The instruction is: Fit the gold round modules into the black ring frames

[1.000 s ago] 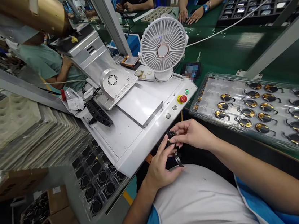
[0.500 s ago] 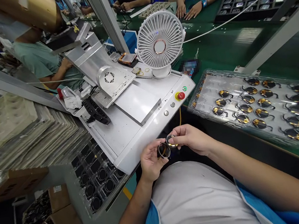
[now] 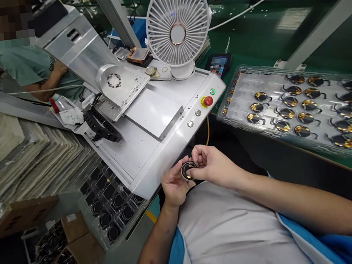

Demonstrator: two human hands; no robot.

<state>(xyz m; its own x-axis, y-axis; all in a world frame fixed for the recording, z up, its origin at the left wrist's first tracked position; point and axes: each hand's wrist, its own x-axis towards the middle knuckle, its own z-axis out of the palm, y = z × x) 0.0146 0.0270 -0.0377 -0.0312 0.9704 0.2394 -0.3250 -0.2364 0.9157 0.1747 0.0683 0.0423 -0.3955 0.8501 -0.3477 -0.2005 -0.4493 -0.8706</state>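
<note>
Both my hands meet just in front of my stomach, below the front edge of the white machine [image 3: 153,152]. My left hand [image 3: 174,188] cups a small round black part with a gold centre [image 3: 188,170] from below. My right hand [image 3: 214,166] pinches the same part from the right and above, fingers curled over it. The two pieces seen apart a moment ago now sit together as one stack. To my right a clear plastic tray [image 3: 241,89] holds several black-and-gold round parts with tails [image 3: 305,117].
A white desk fan [image 3: 177,24] stands on the machine behind a red stop button [image 3: 208,100]. A tray of black rings [image 3: 114,204] lies at lower left beside cardboard boxes [image 3: 66,261] of small dark parts. Stacked pulp trays [image 3: 21,155] are left. Other people work across the green table [image 3: 263,35].
My hands have brought the ring and the gold-centred piece together into one stack. The view has tipped down, so the machine and fan sit higher in the picture.
</note>
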